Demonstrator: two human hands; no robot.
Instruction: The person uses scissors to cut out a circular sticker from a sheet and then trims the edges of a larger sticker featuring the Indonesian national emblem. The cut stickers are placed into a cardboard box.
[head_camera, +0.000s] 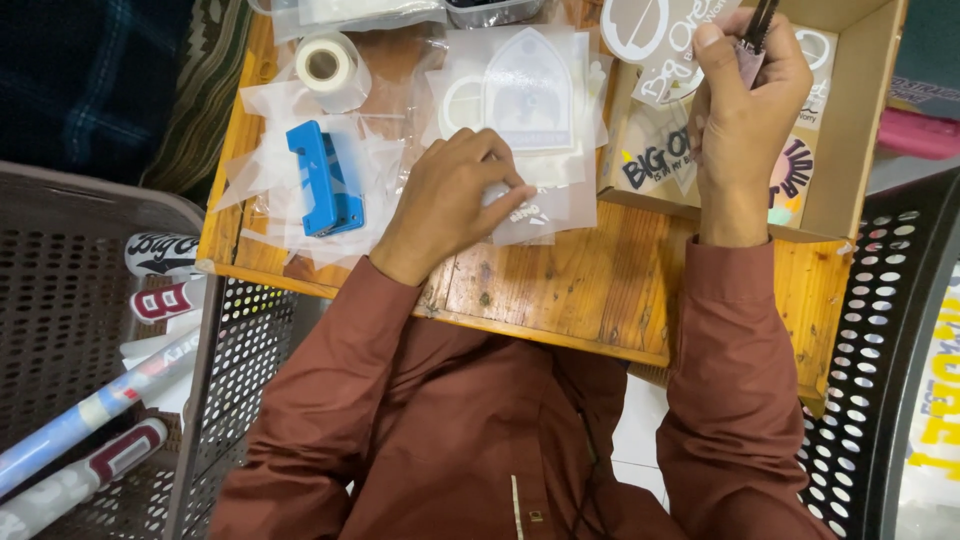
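The reddish-brown sleeves (480, 420) lie nearest the camera, reaching up onto the wooden tabletop (580, 290). The left hand (450, 200) presses curled fingertips down on a small clear sticker sheet (530, 212) at the desk's middle, its long side running left to right. The right hand (745, 110) is raised over the cardboard box (850, 120), up and to the right of the sheet, fingers closed around a thin dark tool (760, 22) pointing away. The left hand is nearer the sheet. A blue cutter (325, 180) and tape roll (325, 62) lie further left.
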